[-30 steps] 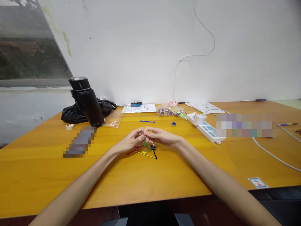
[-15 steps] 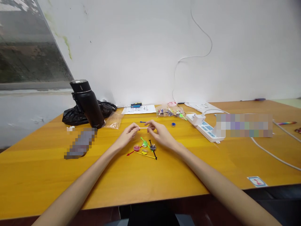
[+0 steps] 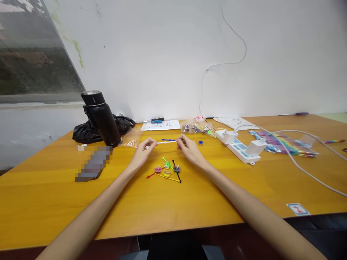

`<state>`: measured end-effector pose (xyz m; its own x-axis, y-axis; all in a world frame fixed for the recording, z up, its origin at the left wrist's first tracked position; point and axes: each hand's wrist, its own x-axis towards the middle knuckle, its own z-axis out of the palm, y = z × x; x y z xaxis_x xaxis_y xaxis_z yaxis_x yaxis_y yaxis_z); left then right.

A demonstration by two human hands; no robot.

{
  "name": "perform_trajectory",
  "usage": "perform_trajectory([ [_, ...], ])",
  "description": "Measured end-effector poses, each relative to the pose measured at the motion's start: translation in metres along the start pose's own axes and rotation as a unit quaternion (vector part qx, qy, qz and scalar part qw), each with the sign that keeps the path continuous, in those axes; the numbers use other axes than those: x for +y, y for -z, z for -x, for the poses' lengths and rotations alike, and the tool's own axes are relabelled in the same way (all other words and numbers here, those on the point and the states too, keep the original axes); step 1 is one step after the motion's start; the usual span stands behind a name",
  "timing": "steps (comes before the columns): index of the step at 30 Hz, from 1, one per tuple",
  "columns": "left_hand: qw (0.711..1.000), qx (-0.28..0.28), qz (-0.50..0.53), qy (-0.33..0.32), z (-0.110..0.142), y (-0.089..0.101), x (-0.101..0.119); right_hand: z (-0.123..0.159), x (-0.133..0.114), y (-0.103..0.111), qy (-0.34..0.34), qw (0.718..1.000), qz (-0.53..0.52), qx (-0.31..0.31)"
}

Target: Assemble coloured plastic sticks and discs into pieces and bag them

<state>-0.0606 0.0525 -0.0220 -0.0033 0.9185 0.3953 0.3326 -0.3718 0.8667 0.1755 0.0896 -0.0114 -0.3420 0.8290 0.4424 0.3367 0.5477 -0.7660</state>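
Note:
A thin white plastic arrow pointer (image 3: 166,142) stretches between my two hands above the table. My left hand (image 3: 143,151) pinches one end, and a small white round piece (image 3: 147,147) shows against its fingers. At the opposite end, the fingertips of my right hand (image 3: 188,148) are closed on the pointer. Just behind it lies a blue arrow pointer (image 3: 168,139), and a blue round piece (image 3: 200,142) rests to the right. In front of my hands are red, green, yellow (image 3: 169,178) and black arrow pointers with matching round pieces, such as a pink-red one (image 3: 157,169).
A black bottle (image 3: 101,119) and a blurred-out flat object (image 3: 94,164) stand left. A bag of small coloured parts (image 3: 196,127), a screwdriver (image 3: 157,120) and paper lie at the back. On the right are a power strip (image 3: 240,150), cables and rainbow-coloured packets (image 3: 291,144).
My hands have spread apart and moved slightly farther back, showing more of the white pointer between them. The coloured pointers on the table have not moved.

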Motion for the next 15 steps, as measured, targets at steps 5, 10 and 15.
perform_trajectory([
  [5,0.998,-0.007,0.059,0.028,0.001,-0.001,0.004,-0.003,0.002,0.000,-0.012,0.993,-0.107,-0.045],
  [10,0.995,-0.014,0.093,0.026,0.002,-0.002,0.008,-0.007,0.009,-0.003,-0.055,0.981,-0.176,-0.063],
  [15,0.997,0.020,0.062,0.034,0.001,-0.001,0.003,-0.008,0.016,-0.002,-0.025,0.986,-0.156,-0.053],
])
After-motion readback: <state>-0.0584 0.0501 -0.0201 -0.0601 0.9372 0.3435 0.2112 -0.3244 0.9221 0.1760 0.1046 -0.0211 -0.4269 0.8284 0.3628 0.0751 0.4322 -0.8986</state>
